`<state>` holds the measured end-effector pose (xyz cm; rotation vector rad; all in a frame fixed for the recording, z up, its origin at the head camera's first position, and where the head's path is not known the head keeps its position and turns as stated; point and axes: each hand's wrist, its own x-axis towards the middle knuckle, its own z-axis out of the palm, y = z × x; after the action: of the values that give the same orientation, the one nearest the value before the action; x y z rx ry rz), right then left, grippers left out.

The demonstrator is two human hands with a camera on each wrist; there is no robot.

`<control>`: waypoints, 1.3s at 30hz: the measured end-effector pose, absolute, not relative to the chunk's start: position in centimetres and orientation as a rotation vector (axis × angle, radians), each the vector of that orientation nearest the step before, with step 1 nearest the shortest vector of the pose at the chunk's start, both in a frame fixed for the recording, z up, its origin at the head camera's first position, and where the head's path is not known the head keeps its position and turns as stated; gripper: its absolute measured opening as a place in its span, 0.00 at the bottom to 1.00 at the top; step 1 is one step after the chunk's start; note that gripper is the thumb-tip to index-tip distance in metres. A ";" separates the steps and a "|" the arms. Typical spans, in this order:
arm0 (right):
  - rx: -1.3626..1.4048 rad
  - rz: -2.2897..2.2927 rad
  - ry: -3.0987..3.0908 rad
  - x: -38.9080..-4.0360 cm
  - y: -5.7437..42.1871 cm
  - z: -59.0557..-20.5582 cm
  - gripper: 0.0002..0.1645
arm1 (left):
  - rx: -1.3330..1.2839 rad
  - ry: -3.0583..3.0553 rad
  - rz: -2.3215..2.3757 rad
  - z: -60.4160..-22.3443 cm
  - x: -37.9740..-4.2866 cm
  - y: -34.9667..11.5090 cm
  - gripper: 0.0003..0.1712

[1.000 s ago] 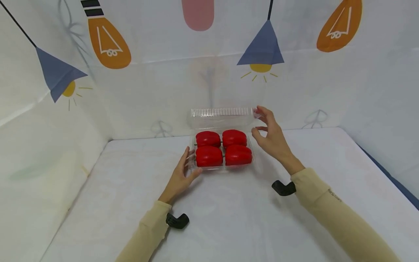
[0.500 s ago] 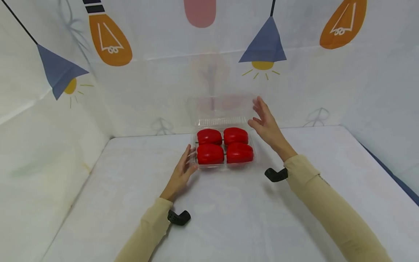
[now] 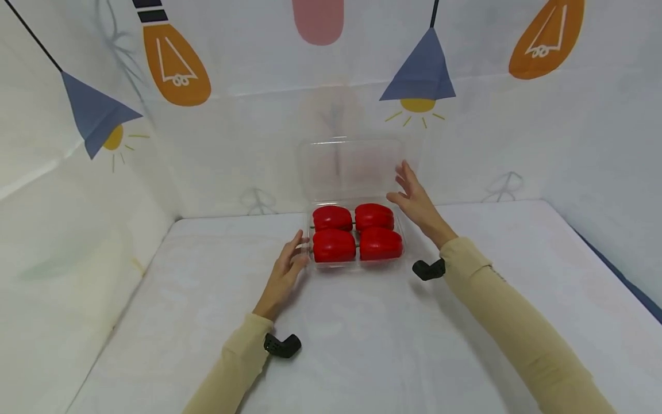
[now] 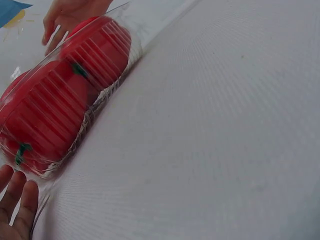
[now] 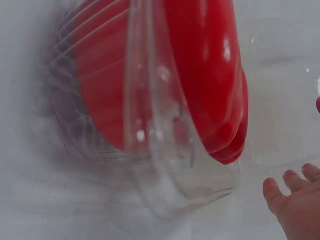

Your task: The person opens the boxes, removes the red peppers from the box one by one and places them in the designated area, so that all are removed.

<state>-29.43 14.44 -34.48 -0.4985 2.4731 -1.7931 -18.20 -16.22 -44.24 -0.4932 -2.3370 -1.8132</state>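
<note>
No readable text, brand, label or number in any view. Small dark mark (image 3: 499, 275) sits on the right sleeve (image 3: 517, 330) just past the cuff, seen in head view; too small to make out.

I see the box (image 3: 357, 265) as clear, shiny plastic with ribbed walls; the peppers (image 3: 381, 244) inside it look smooth and glossy. Under the box, the desk (image 3: 357, 345) has a matt cloth surface. Behind it, the sheet (image 3: 248, 144) is faintly creased; in front, the sleeves (image 3: 512, 313) are matt cloth.
</note>
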 end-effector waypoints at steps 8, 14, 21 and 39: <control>-0.449 -1.773 2.458 -29.3 14.9 -34.8 0.50 | -0.282 -2.297 -2.070 -43.9 -18.3 -16.3 0.29; -0.425 -1.787 2.464 -29.8 14.9 -35.3 0.49 | -0.244 -2.159 -2.364 -43.5 -18.7 -16.8 0.29; -0.367 -1.782 2.542 -29.4 15.3 -35.8 0.46 | -0.246 -2.000 -2.586 -43.6 -18.7 -17.1 0.30; -0.746 -1.545 2.638 -25.0 15.9 -37.2 0.31 | -0.184 -2.086 -2.510 -43.7 -18.5 -17.4 0.31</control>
<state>-25.00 15.87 -37.17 -0.7465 2.6382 -1.5449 -18.47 -17.41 -43.73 -0.1841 -2.0857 -2.5101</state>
